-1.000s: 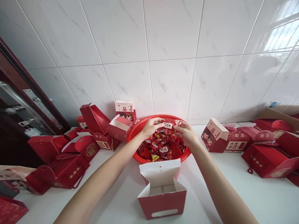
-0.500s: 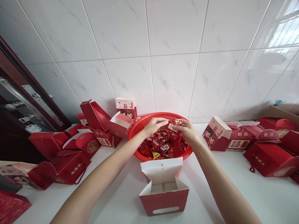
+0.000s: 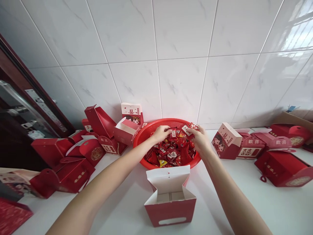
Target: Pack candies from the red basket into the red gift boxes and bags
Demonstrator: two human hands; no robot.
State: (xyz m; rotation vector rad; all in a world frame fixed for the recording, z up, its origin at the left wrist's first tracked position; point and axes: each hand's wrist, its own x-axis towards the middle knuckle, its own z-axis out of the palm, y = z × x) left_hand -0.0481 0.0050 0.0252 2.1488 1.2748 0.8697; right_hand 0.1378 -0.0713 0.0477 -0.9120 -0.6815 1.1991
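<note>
Over the left side of a red plastic basket (image 3: 140, 143), my left hand (image 3: 161, 134) pinches a small red wrapped candy (image 3: 173, 133) with a white label. My right hand (image 3: 201, 139), above the basket's right side, is closed on red-and-white wrapped candies (image 3: 186, 130). The basket holds a heap of mostly red wrapped candies (image 3: 172, 155), with one yellow piece (image 3: 163, 162) near the front. In front of the basket stands a red gift box (image 3: 171, 212) with its top open and white inside; its visible floor is bare.
Several red gift boxes (image 3: 73, 176) crowd the left side, some open. Another group of boxes (image 3: 251, 147) stands at the right, with a cardboard carton (image 3: 297, 119) behind. A tiled wall (image 3: 181, 88) rises behind the white tabletop (image 3: 122, 202). A dark door frame (image 3: 31, 101) is at far left.
My hands have moved apart: the left shifted slightly left and down with a candy, the right slightly right with its candies. The open gift box stays in place.
</note>
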